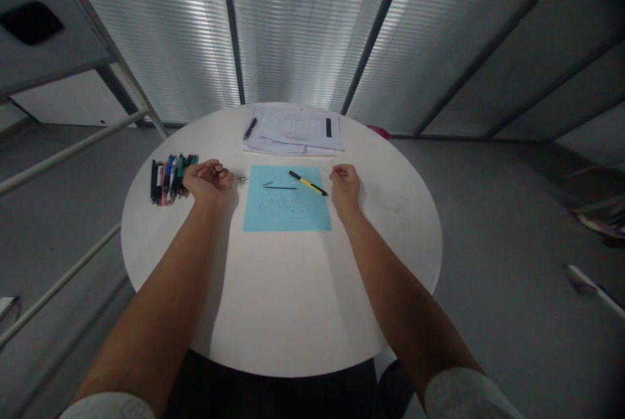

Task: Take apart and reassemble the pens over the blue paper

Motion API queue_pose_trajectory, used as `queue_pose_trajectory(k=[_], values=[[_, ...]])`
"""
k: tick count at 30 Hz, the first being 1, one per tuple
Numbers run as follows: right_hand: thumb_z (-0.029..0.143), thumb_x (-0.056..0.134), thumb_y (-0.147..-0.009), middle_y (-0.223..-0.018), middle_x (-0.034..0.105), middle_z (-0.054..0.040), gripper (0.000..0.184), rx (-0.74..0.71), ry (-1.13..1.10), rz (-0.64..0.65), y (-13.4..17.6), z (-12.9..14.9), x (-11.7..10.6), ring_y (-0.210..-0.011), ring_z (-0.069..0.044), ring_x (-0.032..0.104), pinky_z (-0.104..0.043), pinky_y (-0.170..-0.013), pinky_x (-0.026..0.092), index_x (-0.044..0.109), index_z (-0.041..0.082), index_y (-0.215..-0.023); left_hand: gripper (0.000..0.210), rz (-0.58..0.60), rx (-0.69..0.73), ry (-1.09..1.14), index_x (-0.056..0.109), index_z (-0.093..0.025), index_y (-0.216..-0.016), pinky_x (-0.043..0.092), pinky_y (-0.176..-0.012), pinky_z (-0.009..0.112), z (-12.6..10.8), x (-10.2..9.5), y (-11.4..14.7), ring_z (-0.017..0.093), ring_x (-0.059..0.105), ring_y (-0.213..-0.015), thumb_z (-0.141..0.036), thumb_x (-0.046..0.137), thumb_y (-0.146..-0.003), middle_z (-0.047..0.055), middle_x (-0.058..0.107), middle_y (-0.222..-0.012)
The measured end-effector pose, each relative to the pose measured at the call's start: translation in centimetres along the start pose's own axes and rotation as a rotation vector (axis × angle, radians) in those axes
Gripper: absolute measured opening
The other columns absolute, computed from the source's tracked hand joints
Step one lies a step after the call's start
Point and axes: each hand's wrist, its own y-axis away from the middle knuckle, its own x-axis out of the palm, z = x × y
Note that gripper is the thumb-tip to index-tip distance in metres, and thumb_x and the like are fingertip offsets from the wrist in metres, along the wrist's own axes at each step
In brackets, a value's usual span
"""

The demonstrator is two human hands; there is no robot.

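A pale round surface fills the middle of the frame, with both of the person's forearms reaching over it from the lower corners. A blue sheet lies flat at the centre, and dark scribbles run across its lower part. On it, right of the centre, the yellow pen with black ends slants from upper left to lower right, its lower end at the sheet's right edge. To its left are a thin dark rod, lying nearly level, and, just above that, a small green piece.

The right hand is just beside the sheet's right edge, near the pen's lower end. Its grip is curled, fingertips bent toward the thumb; one cannot tell whether it pinches anything small. The left hand, left of the sheet, is turned palm up with its fingers half bent; whether this grip holds something cannot be told either. A small metal tip lies between that hand and the sheet.

A row of pens lies at the left of the surface, right beside the left hand. Above the sheet, toward the far rim, is a stack of papers with a black pen on its left side. Ribbed panels fill the upper frame.
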Motion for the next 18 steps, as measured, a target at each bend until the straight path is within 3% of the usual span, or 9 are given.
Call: queue_pose_trajectory(k=[18], values=[[0.022, 0.048, -0.073, -0.085, 0.060, -0.0028, 0.019, -0.033, 0.133, 0.060, 0.28, -0.12, 0.00, -0.076, -0.016, 0.057, -0.033, -0.076, 0.046, 0.055, 0.021, -0.091, 0.007, -0.021, 0.029, 0.000, 0.052, -0.017, -0.066, 0.032, -0.040, 0.022, 0.06, 0.24, 0.28, 0.010, 0.042, -0.041, -0.022, 0.048, -0.065, 0.000, 0.046, -0.051]])
